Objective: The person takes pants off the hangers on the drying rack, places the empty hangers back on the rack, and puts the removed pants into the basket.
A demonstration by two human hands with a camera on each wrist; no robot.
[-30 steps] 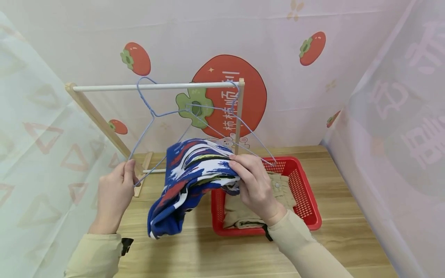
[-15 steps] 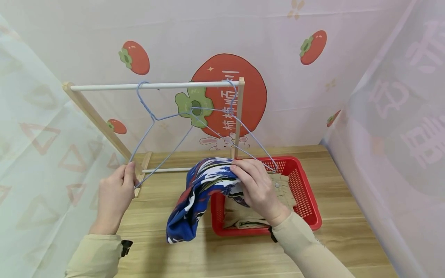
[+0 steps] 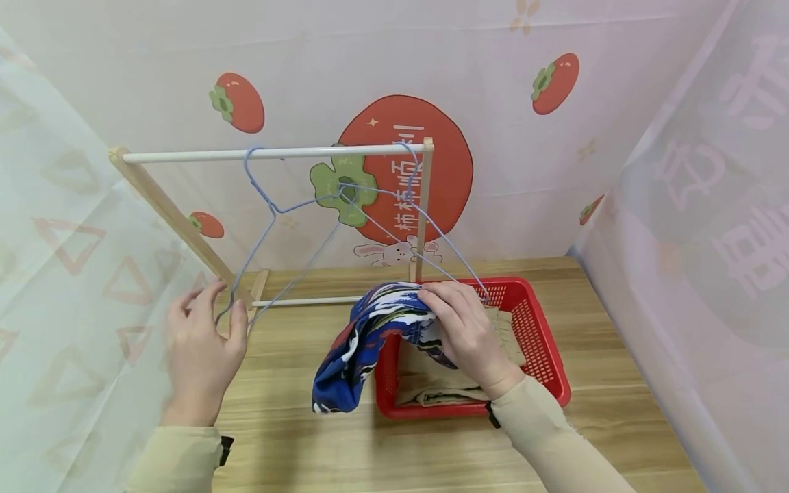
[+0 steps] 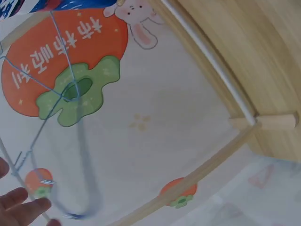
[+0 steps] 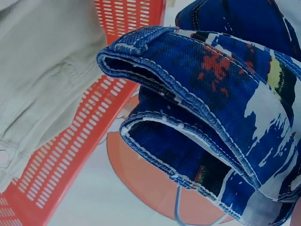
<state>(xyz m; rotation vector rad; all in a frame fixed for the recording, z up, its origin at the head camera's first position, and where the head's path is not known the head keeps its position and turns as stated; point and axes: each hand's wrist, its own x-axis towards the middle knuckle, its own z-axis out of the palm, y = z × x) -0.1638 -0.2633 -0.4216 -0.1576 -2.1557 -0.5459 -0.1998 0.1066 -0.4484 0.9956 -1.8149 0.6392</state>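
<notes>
My left hand (image 3: 203, 352), fingers parted, is right beside the lower left corner of a blue wire hanger (image 3: 272, 207) hooked over the rack's bar. That hanger is blurred in the left wrist view, with some fingertips (image 4: 43, 203) at the lower left edge. My right hand (image 3: 471, 335) pinches folded denim pants (image 3: 354, 349), patterned in blue, white and red, above the left side of a red basket (image 3: 545, 335). Their stitched openings (image 5: 155, 70) show in the right wrist view. A second blue hanger (image 3: 409, 197) hangs farther right along the bar.
The drying rack's white bar (image 3: 197, 155) spans between wooden posts (image 3: 166, 205). Folded beige clothing (image 3: 425, 387) lies in the basket on the wood-grain tabletop (image 3: 622, 383). Printed cloth walls (image 3: 493, 192) enclose the back and sides.
My left hand has let go of the hanger's corner and its fingers have parted. The right hand has shifted slightly right, carrying the denim pants right and downward from the left hanger.
</notes>
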